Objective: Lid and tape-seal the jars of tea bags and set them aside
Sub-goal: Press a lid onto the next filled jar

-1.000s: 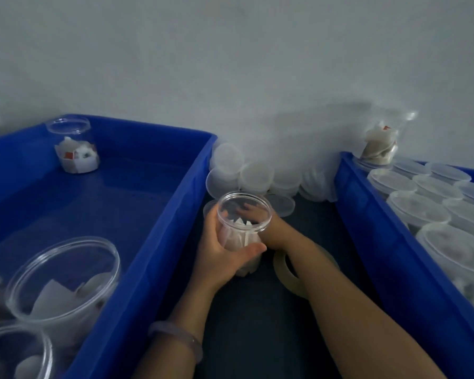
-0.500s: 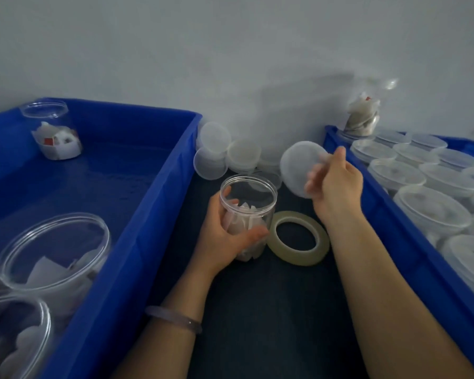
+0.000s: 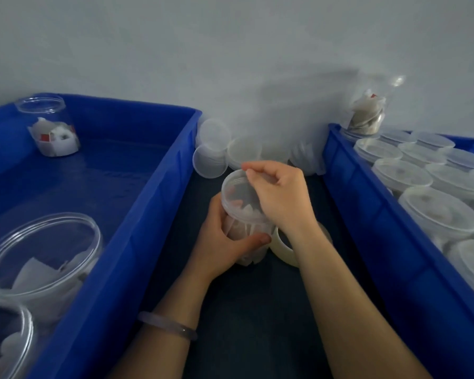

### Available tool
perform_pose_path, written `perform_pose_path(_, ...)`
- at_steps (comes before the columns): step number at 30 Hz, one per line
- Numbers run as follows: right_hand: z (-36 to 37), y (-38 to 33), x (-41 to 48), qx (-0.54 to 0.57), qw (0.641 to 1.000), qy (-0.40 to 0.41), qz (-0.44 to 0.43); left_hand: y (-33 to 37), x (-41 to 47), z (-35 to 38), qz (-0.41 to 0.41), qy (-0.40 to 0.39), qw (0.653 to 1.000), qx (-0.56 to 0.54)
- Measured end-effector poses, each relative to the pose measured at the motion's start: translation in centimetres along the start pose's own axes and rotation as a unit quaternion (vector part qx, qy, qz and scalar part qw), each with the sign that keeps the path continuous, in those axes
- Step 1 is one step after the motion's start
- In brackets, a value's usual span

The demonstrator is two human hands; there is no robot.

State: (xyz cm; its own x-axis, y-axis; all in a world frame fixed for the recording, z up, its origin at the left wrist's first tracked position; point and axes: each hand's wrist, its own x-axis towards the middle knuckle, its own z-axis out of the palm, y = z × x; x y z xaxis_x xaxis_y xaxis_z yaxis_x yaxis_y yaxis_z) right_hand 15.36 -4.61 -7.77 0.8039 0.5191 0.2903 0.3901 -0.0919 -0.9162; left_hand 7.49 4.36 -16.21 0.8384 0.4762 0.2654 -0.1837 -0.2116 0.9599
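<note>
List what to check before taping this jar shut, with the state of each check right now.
1. Grip on the jar: ok, the left hand grips its body.
2. Seat of the lid: ok, it covers the mouth under the right hand.
3. Fully closed: cannot tell.
4. Reach to the tape roll: ok, it lies beside the jar, partly under the right wrist.
5. Free hand for tape: not ok, the right hand's fingers hold the lid.
6. Room in the right bin: cannot tell; the part in view is packed with lidded jars.
</note>
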Motion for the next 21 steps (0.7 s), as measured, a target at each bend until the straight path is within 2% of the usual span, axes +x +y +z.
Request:
perform_pose_path(4, -2.2, -0.3, -0.3, -0.127, 0.980, -0.155, 0.001, 0.0, 0.1, -0.1, -0.008, -0.018, 1.000, 0.014)
perform_pose_path(6, -2.8, -0.5, -0.5, -0.186, 0.963, -0.196, -0.009, 0.1, 0.2, -0.1, -0.008, -0.017, 1.000, 0.019)
perform_pose_path(8, -2.8, -0.4, -0.7, -0.217, 0.956, -0.197, -0.031, 0.1, 0.2, -0.1, -0.004, -0.016, 1.000, 0.013)
perform_pose_path(12, -2.3, 0.0, -0.7, -0.245, 0.956, -0.144, -0.070, 0.2, 0.0, -0.1, -0.012, -0.022, 1.000, -0.002)
perform_pose_path(14, -2.5, 0.1, -0.6, -0.213, 0.966, -0.136, -0.062, 0.3, -0.1, -0.2, -0.009, -0.032, 0.999, -0.010)
perform_pose_path(16, -2.8, 0.2, -0.5, -0.178, 0.972, -0.146, -0.049, 0.4, -0.2, -0.2, -0.008, -0.036, 0.999, -0.012)
perform_pose_path(21, -2.4, 0.8, -0.6, -0.202, 0.961, -0.175, -0.075, 0.6, -0.3, 0.0, -0.012, -0.025, 1.000, 0.000)
